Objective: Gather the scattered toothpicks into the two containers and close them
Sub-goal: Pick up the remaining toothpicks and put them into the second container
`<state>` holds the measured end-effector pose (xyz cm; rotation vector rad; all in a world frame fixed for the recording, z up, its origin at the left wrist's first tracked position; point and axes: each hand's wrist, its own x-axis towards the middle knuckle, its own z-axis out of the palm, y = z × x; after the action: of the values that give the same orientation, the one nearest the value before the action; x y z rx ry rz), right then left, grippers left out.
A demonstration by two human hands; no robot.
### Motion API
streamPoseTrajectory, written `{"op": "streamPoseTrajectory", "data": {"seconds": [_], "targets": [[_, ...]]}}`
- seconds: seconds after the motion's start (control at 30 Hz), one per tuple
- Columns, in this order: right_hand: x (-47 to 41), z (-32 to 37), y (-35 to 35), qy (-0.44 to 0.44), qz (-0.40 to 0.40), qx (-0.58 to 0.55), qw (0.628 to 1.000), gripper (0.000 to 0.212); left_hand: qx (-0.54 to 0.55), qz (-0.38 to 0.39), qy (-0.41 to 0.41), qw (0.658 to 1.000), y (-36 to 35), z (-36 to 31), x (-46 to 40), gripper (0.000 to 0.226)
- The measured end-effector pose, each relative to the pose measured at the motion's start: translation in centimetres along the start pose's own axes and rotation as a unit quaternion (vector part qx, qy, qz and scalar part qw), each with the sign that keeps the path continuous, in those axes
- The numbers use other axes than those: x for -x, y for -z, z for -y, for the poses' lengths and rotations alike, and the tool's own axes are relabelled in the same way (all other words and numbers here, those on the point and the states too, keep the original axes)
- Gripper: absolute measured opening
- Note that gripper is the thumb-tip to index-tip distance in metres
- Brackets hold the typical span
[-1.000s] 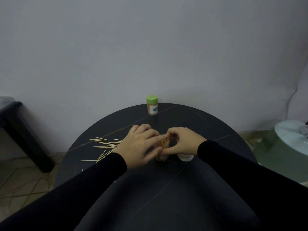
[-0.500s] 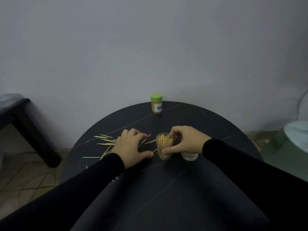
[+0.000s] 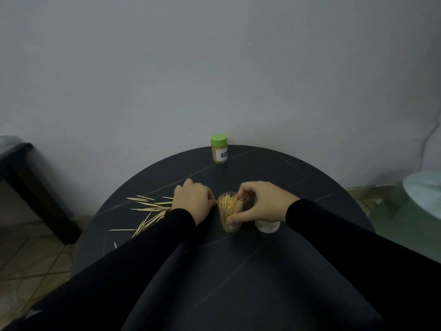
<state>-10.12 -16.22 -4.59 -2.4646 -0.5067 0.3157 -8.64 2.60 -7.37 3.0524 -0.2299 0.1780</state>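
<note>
Clear plastic, the open container (image 3: 230, 215) stood upright near the centre of the dark round table (image 3: 262, 271), long axis vertical, mouth up, packed with toothpicks standing on end. Pale wooden loose toothpicks (image 3: 150, 211) lay scattered flat at about 9 o'clock from that container, most with long axes running roughly from 8 o'clock to 2 o'clock or nearly 9 to 3, one stray piece apart nearer the table's edge at 7 o'clock. Stood upright at 12 o'clock, close to the far rim by the grey wall (image 3: 214, 68), a second container with a green lid (image 3: 219, 149), closed, label facing the camera. Reached in from 4 o'clock in a black sleeve, the right hand (image 3: 260, 203), arched over the open container, thumb pressed low on its near side, fingers curled round the far rim, gripping it. Partly hidden beneath that wrist at 3 o'clock from the container, a white cap-like piece (image 3: 266, 226), touching or just beside it, cannot tell which. Came in from 8 o'clock, the left hand (image 3: 193, 199), knuckles up, fingers curled down to the tabletop just beside the container at the near end of the scatter; whether any toothpicks were pinched under them, cannot tell.
</note>
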Motion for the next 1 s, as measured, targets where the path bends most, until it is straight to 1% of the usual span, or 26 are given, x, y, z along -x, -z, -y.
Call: {"op": "streamPoseTrajectory", "data": {"seconds": [0.13,0.23,0.3,0.47,0.57,0.67,0.7,0.73,0.8,0.83,0.87,0.9,0.93,1.0], "targets": [[0.1,0.1,0.0,0.002,0.003,-0.002,1.0,0.046,-0.096,0.049,-0.037,0.994,-0.4,-0.8,-0.2,0.032],[0.2,0.2,0.1,0.004,-0.001,0.007,1.0,0.043,-0.146,0.048,-0.049,0.987,-0.8,-1.2,0.2,0.032],[0.3,0.3,0.1,0.006,-0.005,0.013,1.0,0.042,-0.147,0.034,-0.058,0.987,-0.8,-1.1,0.4,0.03],[0.3,0.4,0.1,0.003,-0.005,0.016,1.0,0.045,-0.081,0.024,-0.092,0.992,-0.2,-0.5,0.2,0.023],[0.3,0.3,0.0,0.0,0.0,0.013,1.0,0.044,-0.091,0.055,-0.089,0.99,0.0,-0.4,0.4,0.023],[0.3,0.4,0.0,0.001,0.001,0.011,1.0,0.043,-0.116,0.087,-0.065,0.987,0.2,-0.3,1.0,0.028],[0.3,0.4,0.0,0.001,0.001,0.008,1.0,0.043,-0.098,0.084,-0.049,0.99,0.2,-0.1,1.1,0.028],[0.3,0.4,0.0,0.001,0.003,0.006,1.0,0.042,-0.056,0.071,-0.028,0.995,0.4,0.1,1.1,0.026],[0.3,0.4,0.0,0.001,0.004,0.003,1.0,0.042,0.068,0.014,0.021,0.997,1.0,0.5,0.9,0.014],[0.3,0.4,0.0,0.001,0.004,0.002,1.0,0.042,0.139,-0.023,0.04,0.989,1.4,0.7,0.8,0.01],[0.3,0.3,0.0,0.002,0.003,0.002,1.0,0.042,0.212,-0.052,0.049,0.975,1.6,0.8,0.7,0.01],[0.2,0.3,0.0,0.002,0.002,0.003,1.0,0.042,0.291,-0.074,0.047,0.953,2.0,0.8,0.8,0.013],[0.2,0.3,0.0,0.003,0.003,0.002,1.0,0.042,0.371,-0.089,0.037,0.924,2.5,0.6,1.0,0.016],[0.1,0.3,0.0,0.004,0.002,0.003,1.0,0.042,0.509,-0.091,0.012,0.856,3.3,-0.3,2.0,0.015]]}}
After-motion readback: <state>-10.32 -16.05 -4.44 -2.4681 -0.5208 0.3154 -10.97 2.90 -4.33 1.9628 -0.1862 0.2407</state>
